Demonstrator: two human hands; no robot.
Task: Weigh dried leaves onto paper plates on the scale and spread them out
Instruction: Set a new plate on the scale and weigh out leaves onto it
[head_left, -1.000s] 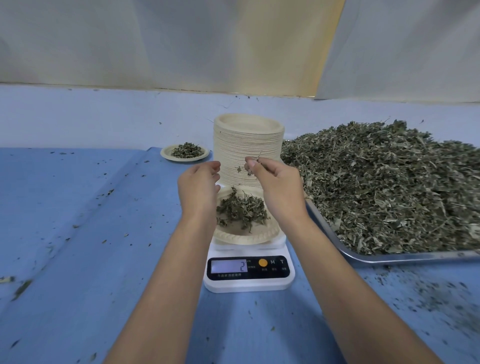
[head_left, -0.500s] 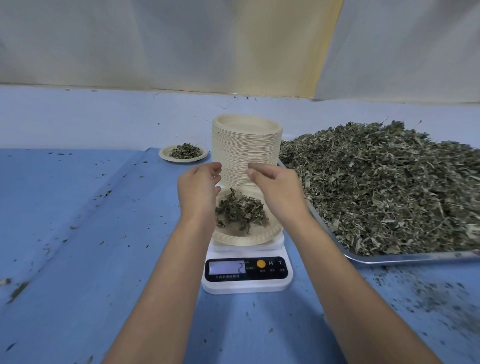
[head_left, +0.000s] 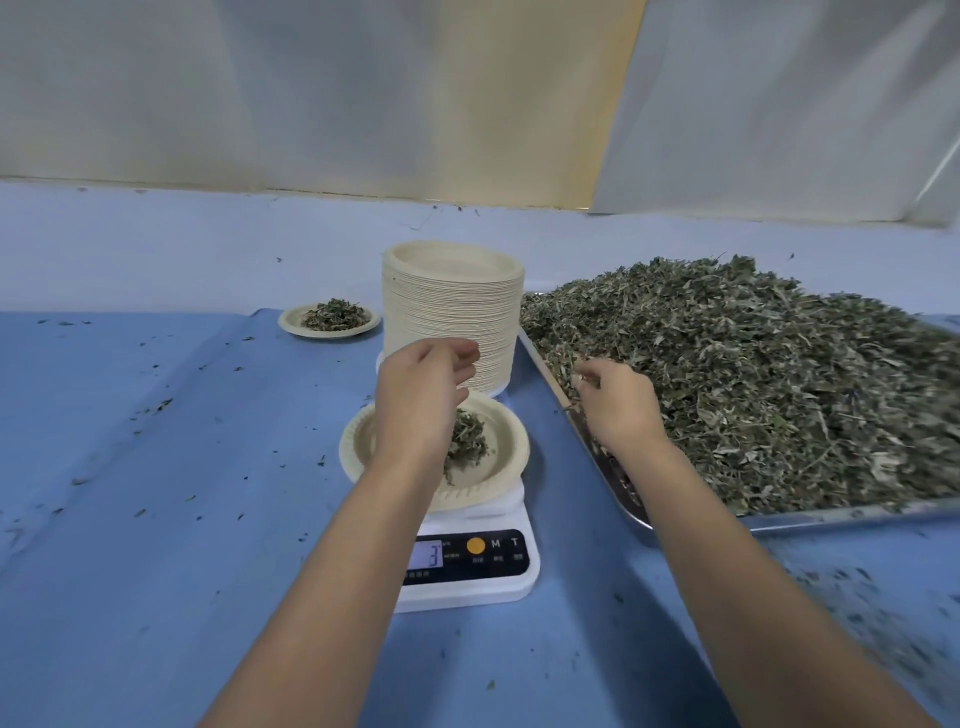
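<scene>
A white digital scale (head_left: 467, 571) stands on the blue cloth and its display reads 3. On it sits a paper plate (head_left: 511, 467) with a small heap of dried leaves (head_left: 467, 441). My left hand (head_left: 423, 400) hovers over that plate with its fingers loosely curled, and I see nothing in it. Over at the near left edge of the big leaf pile (head_left: 753, 389), my right hand (head_left: 618, 410) has its fingertips curled round a pinch of leaves. The pile fills a metal tray (head_left: 831, 517).
A tall stack of paper plates (head_left: 452, 322) stands right behind the scale. Farther back on the left is a filled plate (head_left: 332, 319) of leaves. Leaf crumbs lie scattered over the blue cloth (head_left: 156, 519). A pale curtain hangs behind the table.
My right hand has moved from above the plate on the scale rightward to the leaf pile in the tray. The scale reading went from 2 to 3. My left hand stayed over the plate.
</scene>
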